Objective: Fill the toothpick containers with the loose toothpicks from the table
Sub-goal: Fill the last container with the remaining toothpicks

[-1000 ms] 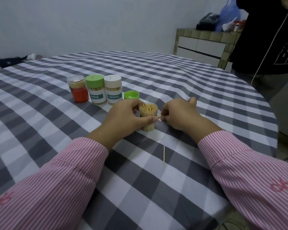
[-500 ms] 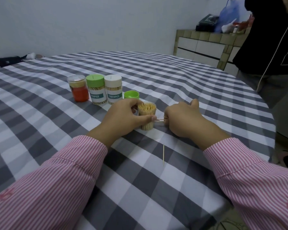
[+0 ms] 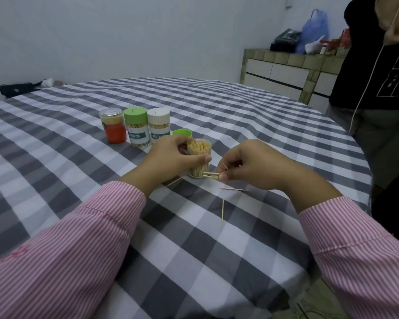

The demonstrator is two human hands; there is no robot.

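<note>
An open clear toothpick container (image 3: 199, 157), packed with toothpicks, stands upright on the checked tablecloth (image 3: 217, 111). My left hand (image 3: 171, 161) grips it from the left, thumb across its front. Just to its right, my right hand (image 3: 251, 166) pinches a few toothpicks (image 3: 211, 174) that point toward the container's base. Loose toothpicks lie on the cloth: one (image 3: 222, 211) in front, one (image 3: 233, 189) under my right hand, one (image 3: 173, 181) below my left wrist. The container's green lid (image 3: 182, 133) lies behind my left hand.
Three closed containers stand in a row behind: an orange-filled jar (image 3: 113, 128), a green-lidded one (image 3: 136, 126) and a white-lidded one (image 3: 159, 125). A person in a black hoodie (image 3: 376, 72) stands at the table's right edge. A tiled counter (image 3: 286, 70) is beyond.
My right hand has lifted off the cloth and now holds a few toothpicks up by the container. A toothpick shows on the cloth beneath it. My left hand stays on the container.
</note>
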